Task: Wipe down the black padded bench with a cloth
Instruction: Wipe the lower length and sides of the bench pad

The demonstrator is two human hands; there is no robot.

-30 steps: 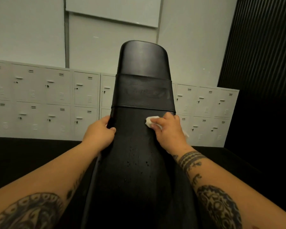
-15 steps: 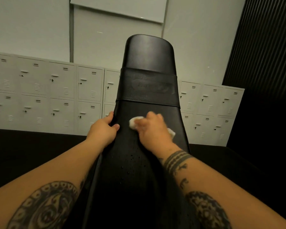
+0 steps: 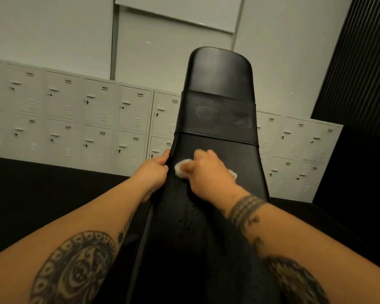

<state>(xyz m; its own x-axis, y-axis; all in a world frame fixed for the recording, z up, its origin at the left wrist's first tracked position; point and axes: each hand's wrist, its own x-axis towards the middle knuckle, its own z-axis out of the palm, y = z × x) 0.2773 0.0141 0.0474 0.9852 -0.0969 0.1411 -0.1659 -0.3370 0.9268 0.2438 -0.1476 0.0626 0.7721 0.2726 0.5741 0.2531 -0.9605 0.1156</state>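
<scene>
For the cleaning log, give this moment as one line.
phase: wipe | right hand: presses white cloth on black padded bench | left hand: grips its left edge

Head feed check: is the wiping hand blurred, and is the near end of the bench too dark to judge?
Head view: the right hand and cloth are smeared by motion blur; the left hand, gripping the bench by its edge, is sharper. Head view: the bench's near end sinks into shadow; droplets glint mid-pad. Lockers bow from wide-angle distortion.

I see the left forearm bare, with a big round tattoo, ovals ringing a swirl. The right forearm is bare too: striped bands circle the wrist behind the right hand, with a dark patterned tattoo lower.
</scene>
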